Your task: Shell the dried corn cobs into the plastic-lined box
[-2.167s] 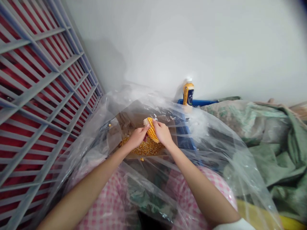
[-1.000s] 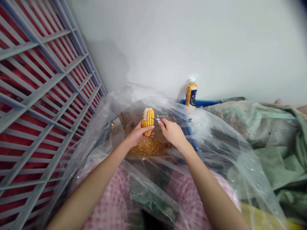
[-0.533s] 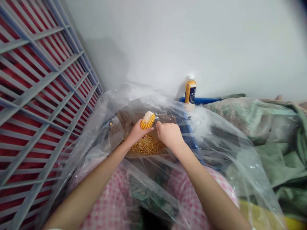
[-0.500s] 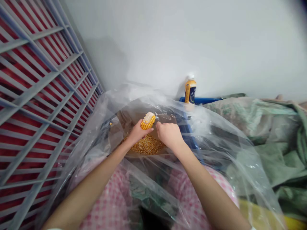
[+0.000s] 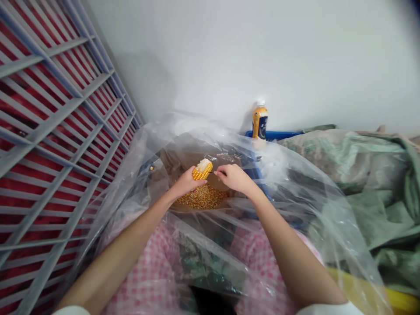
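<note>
My left hand [image 5: 187,181] is wrapped round a corn cob [image 5: 201,170], yellow with kernels on its near side and bare and pale along its upper side. On the right of the cob, my right hand [image 5: 232,176] is closed in a pinch on a thin dark tool [image 5: 212,172], whose tip points at the cob's kernels. Most of the tool is hidden in my fingers, so its exact kind does not show. Under both hands lies a heap of loose corn kernels [image 5: 205,197] in a container lined with clear plastic sheet [image 5: 288,188].
A plastic slatted crate [image 5: 65,105] with red behind it rises at the left. By the white wall, a yellow drink bottle [image 5: 260,120] stands near a blue bin edge [image 5: 282,134]. Green and beige sacks [image 5: 377,210] lie at the right. Clear sheet drapes over my knees.
My right hand has turned, so its pinching fingers and the dark tool show more plainly beside the cob. The left hand and the cob have shifted slightly downward.
</note>
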Tool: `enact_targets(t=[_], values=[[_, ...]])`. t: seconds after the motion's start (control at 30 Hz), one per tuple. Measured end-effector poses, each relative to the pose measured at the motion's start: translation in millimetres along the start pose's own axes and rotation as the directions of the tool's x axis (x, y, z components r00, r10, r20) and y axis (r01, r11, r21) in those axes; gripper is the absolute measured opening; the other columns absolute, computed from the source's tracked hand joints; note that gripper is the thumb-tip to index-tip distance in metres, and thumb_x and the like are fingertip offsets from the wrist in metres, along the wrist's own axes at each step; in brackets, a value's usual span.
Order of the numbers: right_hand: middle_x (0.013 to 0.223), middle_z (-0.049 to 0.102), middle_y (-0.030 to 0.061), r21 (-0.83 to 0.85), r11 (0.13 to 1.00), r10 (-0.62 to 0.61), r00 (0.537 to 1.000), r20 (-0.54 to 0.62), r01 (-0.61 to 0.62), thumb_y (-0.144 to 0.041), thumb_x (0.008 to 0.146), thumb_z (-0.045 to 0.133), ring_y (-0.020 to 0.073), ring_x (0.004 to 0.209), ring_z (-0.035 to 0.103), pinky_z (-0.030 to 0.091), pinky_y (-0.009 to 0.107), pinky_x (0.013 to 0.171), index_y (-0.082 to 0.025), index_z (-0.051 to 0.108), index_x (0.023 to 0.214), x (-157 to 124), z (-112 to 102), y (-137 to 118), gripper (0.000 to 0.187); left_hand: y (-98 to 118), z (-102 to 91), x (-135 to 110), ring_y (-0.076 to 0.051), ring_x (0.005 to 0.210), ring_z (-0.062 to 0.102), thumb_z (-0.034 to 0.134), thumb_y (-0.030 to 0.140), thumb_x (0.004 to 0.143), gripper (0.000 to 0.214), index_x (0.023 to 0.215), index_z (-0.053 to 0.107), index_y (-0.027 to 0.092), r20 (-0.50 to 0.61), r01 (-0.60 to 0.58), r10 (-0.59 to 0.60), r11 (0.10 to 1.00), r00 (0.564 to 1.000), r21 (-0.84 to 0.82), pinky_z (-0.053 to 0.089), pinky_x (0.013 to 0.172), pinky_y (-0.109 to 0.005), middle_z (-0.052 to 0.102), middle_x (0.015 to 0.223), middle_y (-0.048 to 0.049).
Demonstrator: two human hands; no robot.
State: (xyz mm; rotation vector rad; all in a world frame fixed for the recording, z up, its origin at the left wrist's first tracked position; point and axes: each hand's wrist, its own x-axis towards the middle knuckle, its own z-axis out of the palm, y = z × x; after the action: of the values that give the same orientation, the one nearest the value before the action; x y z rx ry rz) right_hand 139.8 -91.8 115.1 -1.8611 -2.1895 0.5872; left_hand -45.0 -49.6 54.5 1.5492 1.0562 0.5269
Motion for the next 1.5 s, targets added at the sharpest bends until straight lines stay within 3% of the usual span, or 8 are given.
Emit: enact_targets(t=[0.2,0.47,0.67,0.83,1.1,1.3,1.4,1.5], values=[[0.077,0.068,0.0116,-0.293,0.955,0.046,0.998,-0.039,-0.056,-0.028,0.089,0.033,0.0218,0.069,0.064,0.034,0.027,0.06,-0.015,0.063,0.088,-7.4,15.3,-14.6,0.033,-1.1,5.3,-2.5,-0.005,0.043,0.043,0.067,0.034,0.065,0.039,0.092,0.045,0.017,-0.042,0.041,-0.04,0.999,0.998,0.024,0.036,0.037,-0.017,0.046,0.064,0.0054],[0.083,0.069,0.009,-0.118,0.989,0.079,0.996,-0.051,-0.085,-0.028,0.091,0.032,0.0183,0.076,0.064,0.036,0.024,0.064,-0.018,0.062,0.085,0.8,20.6,-14.3,0.032,14.2,8.1,-6.4,-0.006,0.046,0.046,0.066,0.035,0.066,0.037,0.09,0.044,0.018,-0.073,0.092,-0.098,0.992,0.992,-0.085,0.037,0.039,-0.017,0.049,0.065,0.0043],[0.08,0.068,0.0111,-0.222,0.947,0.21,0.97,-0.122,-0.233,-0.03,0.093,0.026,0.0238,0.073,0.065,0.041,0.028,0.063,-0.017,0.057,0.094,0.3,39.4,-28.4,0.033,-5.0,10.7,5.6,-0.007,0.041,0.044,0.063,0.031,0.067,0.028,0.084,0.044,0.018,-0.225,0.103,-0.083,0.991,0.971,0.081,0.033,0.039,-0.019,0.049,0.062,0.0047],[0.079,0.067,0.0122,-0.247,0.931,0.24,0.961,-0.135,-0.268,-0.029,0.093,0.023,0.0233,0.073,0.066,0.044,0.029,0.063,-0.016,0.053,0.094,0.5,52.4,-30.5,0.033,-9.6,12.6,5.8,-0.015,0.064,0.056,0.064,0.034,0.063,0.031,0.084,0.049,0.017,-0.345,0.157,-0.059,0.951,0.937,0.264,0.037,0.053,-0.022,0.059,0.072,-0.0032],[0.088,0.067,0.0159,-0.192,0.914,0.357,0.933,-0.042,-0.358,-0.024,0.093,0.023,0.0242,0.081,0.066,0.046,0.032,0.069,-0.013,0.053,0.099,1.8,73.5,-36.0,0.033,-4.0,23.3,-2.6,-0.027,0.085,0.062,0.061,0.042,0.068,0.038,0.092,0.051,0.014,-0.374,0.3,-0.138,0.857,0.917,0.419,0.039,0.062,-0.028,0.065,0.085,-0.017],[0.095,0.066,0.021,-0.142,0.903,0.421,0.9,0.114,-0.405,-0.02,0.087,0.036,0.0257,0.087,0.065,0.046,0.031,0.07,-0.009,0.062,0.094,6.2,76.5,-30.9,0.029,-10.0,32.8,3.1,-0.033,0.091,0.061,0.067,0.036,0.062,0.041,0.092,0.054,0.011,-0.246,0.322,-0.225,0.806,0.943,0.496,0.04,0.063,-0.029,0.063,0.09,-0.0231],[0.095,0.066,0.0204,-0.118,0.918,0.395,0.901,0.181,-0.379,-0.022,0.084,0.04,0.0255,0.086,0.064,0.044,0.03,0.068,-0.01,0.065,0.091,7.6,57.9,-16.2,0.029,-4.1,21.5,5.4,-0.025,0.068,0.063,0.067,0.03,0.059,0.033,0.086,0.059,0.013,-0.12,0.29,-0.266,0.829,0.957,0.477,0.038,0.052,-0.025,0.064,0.074,-0.0122],[0.09,0.069,0.0118,-0.073,0.943,0.334,0.917,0.22,-0.325,-0.028,0.082,0.042,0.0209,0.081,0.063,0.041,0.026,0.066,-0.017,0.068,0.084,6.0,28.8,-0.4,0.029,7.9,3.4,5.0,-0.011,0.042,0.05,0.064,0.034,0.063,0.03,0.087,0.06,0.017,0.068,0.26,-0.3,0.903,0.952,0.343,0.032,0.041,-0.021,0.057,0.06,-0.0002]])
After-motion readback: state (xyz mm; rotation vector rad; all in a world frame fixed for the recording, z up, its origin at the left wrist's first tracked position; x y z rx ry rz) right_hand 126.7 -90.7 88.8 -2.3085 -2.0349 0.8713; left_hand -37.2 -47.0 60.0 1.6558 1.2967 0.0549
